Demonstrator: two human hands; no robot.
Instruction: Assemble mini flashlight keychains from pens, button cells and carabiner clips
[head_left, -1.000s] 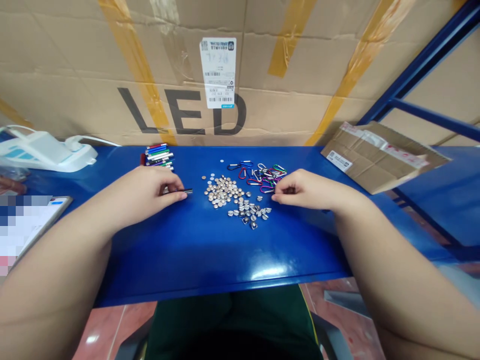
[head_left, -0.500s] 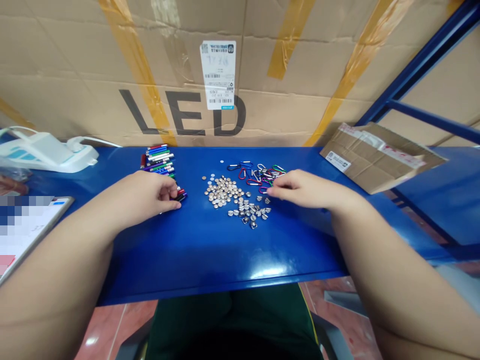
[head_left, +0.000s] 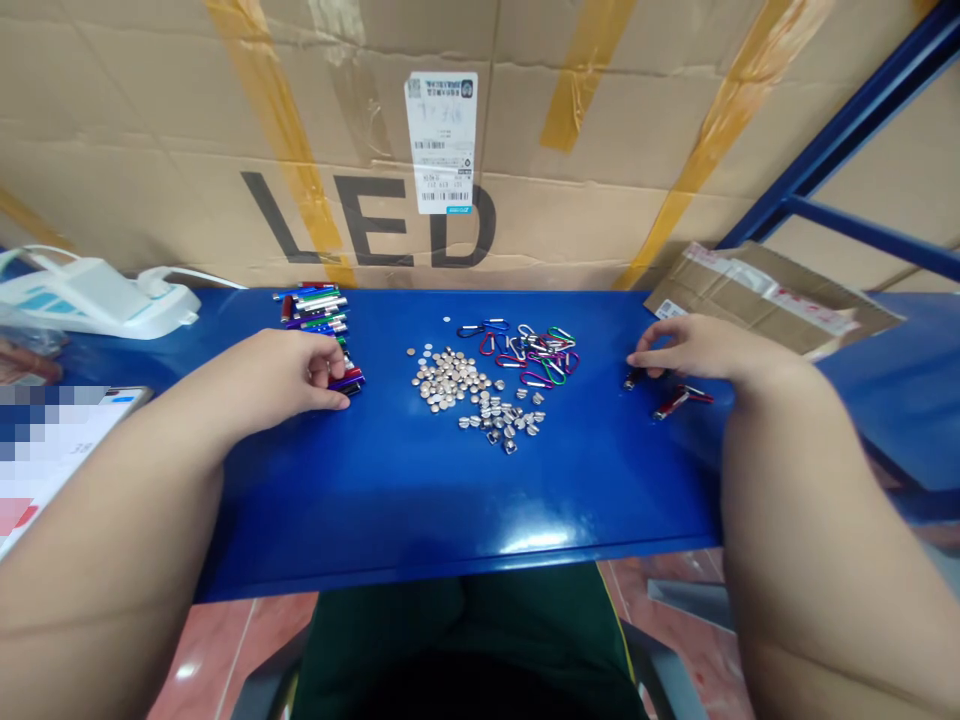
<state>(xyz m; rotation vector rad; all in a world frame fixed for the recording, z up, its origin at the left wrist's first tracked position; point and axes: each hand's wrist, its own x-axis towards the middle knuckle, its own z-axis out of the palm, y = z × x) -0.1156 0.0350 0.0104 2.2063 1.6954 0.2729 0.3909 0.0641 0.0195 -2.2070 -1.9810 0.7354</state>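
Across the blue steel bench (head_left: 450, 510), taking its middle as the dial's centre, the left hand (head_left: 281, 370) lies at nine o'clock, its grip curled down and loosely closed on a small bunch of dark and red mini torches (head_left: 346, 382); whether it pinches them, I cannot tell. Just behind, toward ten o'clock, a bank of multicoloured mini torches (head_left: 315, 310) lies side by side. At three o'clock the right hand (head_left: 705, 345) has its grip spread, the fingertips (head_left: 637, 360) right at a dark mini torch (head_left: 634, 379), with a red-and-black mini torch (head_left: 679, 402) lying just beside the palm. Mid-bench sits a heap of silvery metal discs (head_left: 442, 380), with small metal clips (head_left: 499, 422) nearby at four o'clock and coloured carabiners (head_left: 540, 350) at two. Beyond the right hand, a flattened cardboard parcel (head_left: 772, 305) leans on the bench edge; at twelve o'clock stands a taped carton printed LED (head_left: 375, 150).
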